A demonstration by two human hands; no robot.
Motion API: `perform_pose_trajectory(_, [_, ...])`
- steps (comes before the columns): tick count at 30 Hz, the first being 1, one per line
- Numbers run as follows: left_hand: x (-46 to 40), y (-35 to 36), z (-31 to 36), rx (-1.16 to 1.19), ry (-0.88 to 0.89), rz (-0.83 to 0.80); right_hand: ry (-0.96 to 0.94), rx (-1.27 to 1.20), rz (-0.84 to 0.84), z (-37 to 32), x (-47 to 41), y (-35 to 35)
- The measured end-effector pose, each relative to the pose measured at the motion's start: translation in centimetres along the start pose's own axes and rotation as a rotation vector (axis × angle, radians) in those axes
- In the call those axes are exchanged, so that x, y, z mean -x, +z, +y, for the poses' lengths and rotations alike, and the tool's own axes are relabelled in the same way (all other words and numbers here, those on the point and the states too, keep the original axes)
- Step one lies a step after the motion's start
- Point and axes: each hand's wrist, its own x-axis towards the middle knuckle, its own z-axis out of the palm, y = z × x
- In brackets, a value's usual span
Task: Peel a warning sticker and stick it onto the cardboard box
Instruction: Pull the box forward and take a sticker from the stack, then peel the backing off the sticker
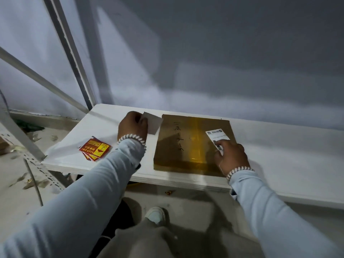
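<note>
Your left hand (132, 125) grips a white backing sheet (153, 123); your right hand (231, 157), fingers flat, presses a label (216, 137) onto the cardboard box (188, 146). Next, probably smooth it down.

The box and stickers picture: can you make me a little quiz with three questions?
1. True or false: the cardboard box lies flat on the white shelf.
2. Which hand holds the blank white sheet? A) left B) right
3. Fill in: the red and yellow stickers read "KEEP ___".

Key: 1 true. 2 A, the left hand; the right hand touches the white label on the box. 3 DRY.
</note>
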Motion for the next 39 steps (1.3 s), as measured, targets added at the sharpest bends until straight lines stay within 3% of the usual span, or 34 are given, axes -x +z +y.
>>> perform_pose_trajectory(3, [2.8,2.5,4.2,0.137,-0.068,-0.172,-0.058,-0.223,0.044,-1.4,1.3,-1.0])
perform_pose_trajectory(8, [8.0,5.7,7.9,0.555,-0.396,-0.375,-0.053,-0.513,0.084,-3.7,3.4,-2.8])
perform_pose_trajectory(15, [11.1,7.5,8.2,0.555,-0.560,-0.408,-0.021,-0.135,-0.024,-3.6,3.2,-2.1])
perform_pose_trajectory(18, [10.5,7.3,8.0,0.636,-0.597,-0.457,-0.064,-0.251,-0.048,-3.4,3.1,-2.0])
perform_pose_trajectory(20, [10.1,7.6,8.1,0.622,-0.588,-0.571,-0.032,-0.283,-0.052,-3.0,3.1,-2.1])
perform_pose_trajectory(25, [9.1,7.2,8.3,0.736,-0.677,-0.673,0.026,-0.414,0.004,-2.3,2.6,-1.9])
perform_pose_trajectory(31, [8.8,8.1,7.7,0.745,-0.617,-0.685,0.146,-0.491,0.027,-2.0,1.4,-0.9])
perform_pose_trajectory(33, [8.3,8.5,7.0,0.584,-0.454,-0.641,0.187,-0.546,0.056,-1.8,1.2,-0.7])
perform_pose_trajectory(36, [7.2,8.3,5.7,0.180,-0.064,-0.535,0.189,-0.640,0.037,-1.6,0.9,-0.8])
perform_pose_trajectory(39, [6.8,8.1,5.5,0.120,0.043,-0.651,0.153,-0.660,0.024,-1.3,0.8,-0.6])
